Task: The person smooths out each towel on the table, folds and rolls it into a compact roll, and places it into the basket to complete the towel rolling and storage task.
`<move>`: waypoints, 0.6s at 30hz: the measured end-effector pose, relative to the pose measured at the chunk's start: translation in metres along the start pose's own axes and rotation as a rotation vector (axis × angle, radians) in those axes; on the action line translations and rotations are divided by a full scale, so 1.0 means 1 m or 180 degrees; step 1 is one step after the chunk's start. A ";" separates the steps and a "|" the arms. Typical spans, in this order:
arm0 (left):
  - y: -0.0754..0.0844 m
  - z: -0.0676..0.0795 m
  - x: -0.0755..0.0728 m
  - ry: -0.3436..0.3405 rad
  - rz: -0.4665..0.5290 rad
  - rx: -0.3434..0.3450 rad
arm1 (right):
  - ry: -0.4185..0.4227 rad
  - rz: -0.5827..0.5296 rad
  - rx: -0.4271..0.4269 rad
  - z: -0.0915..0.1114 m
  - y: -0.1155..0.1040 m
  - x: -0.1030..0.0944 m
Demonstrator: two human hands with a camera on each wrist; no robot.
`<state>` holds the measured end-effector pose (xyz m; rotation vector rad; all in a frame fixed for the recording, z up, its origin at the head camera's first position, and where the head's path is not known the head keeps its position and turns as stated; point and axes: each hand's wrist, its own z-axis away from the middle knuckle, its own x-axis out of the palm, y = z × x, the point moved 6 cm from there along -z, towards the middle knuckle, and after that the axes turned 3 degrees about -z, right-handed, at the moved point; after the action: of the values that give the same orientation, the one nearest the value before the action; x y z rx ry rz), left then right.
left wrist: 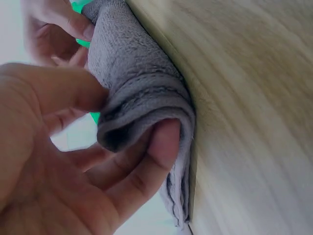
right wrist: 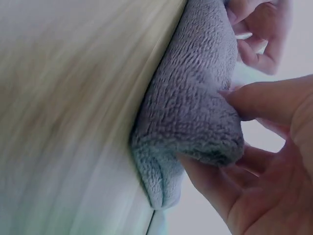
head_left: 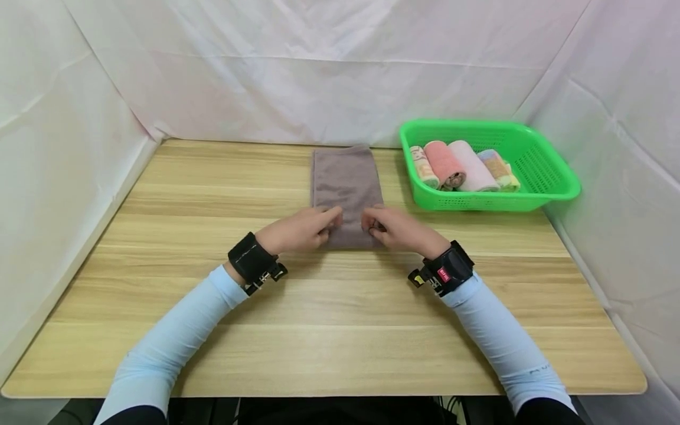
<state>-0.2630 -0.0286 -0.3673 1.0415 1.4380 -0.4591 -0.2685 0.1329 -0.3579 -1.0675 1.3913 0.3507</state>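
Observation:
A grey-mauve towel, folded into a long strip, lies on the table with its length pointing away from me. Its near end is turned over into a thick fold. My left hand pinches that fold at the left side, thumb above and fingertips tucked under, as the left wrist view shows on the towel. At the right side my right hand pinches the same fold; in the right wrist view its thumb presses the towel from above and its fingers lie beneath.
A green plastic basket stands at the back right of the wooden table. Several rolled towels lie inside it, among them a coral one and a pale pink one. White cloth walls enclose the back and sides.

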 end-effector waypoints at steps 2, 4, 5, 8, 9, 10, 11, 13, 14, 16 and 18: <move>0.000 0.000 -0.001 0.0062 -0.0241 -0.0011 | 0.0120 0.0383 -0.0046 0.000 -0.002 -0.003; 0.002 -0.001 -0.003 0.0152 -0.0626 -0.0005 | 0.0165 0.0814 -0.0036 0.000 -0.005 -0.004; 0.004 -0.001 -0.004 0.0199 -0.0819 0.0009 | 0.0190 0.1034 -0.0051 0.000 -0.009 -0.004; 0.010 -0.002 -0.008 0.0331 -0.1402 0.0064 | 0.0133 0.1421 -0.0014 -0.001 -0.018 -0.003; 0.013 -0.003 -0.008 0.0357 -0.1550 0.0093 | 0.0093 0.1468 0.0012 0.000 -0.021 -0.002; 0.015 -0.003 -0.007 0.0347 -0.1652 0.0102 | 0.0053 0.1489 0.0048 0.000 -0.023 -0.001; 0.017 -0.004 -0.007 0.0320 -0.1694 0.0111 | 0.0026 0.1509 0.0093 0.000 -0.024 0.000; 0.018 -0.004 -0.003 0.0241 -0.1740 0.0098 | 0.0013 0.1540 0.0161 0.000 -0.025 0.001; 0.019 -0.004 -0.002 0.0203 -0.1733 0.0076 | 0.0020 0.1561 0.0170 0.000 -0.025 0.002; 0.018 -0.004 0.001 0.0154 -0.1669 0.0032 | 0.0037 0.1556 0.0160 0.000 -0.023 0.004; 0.017 -0.005 0.002 0.0158 -0.1532 0.0011 | 0.0040 0.1483 0.0145 -0.001 -0.019 0.005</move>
<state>-0.2514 -0.0153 -0.3633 0.7056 1.7359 -0.7837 -0.2533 0.1204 -0.3544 -0.7001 1.6472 0.6466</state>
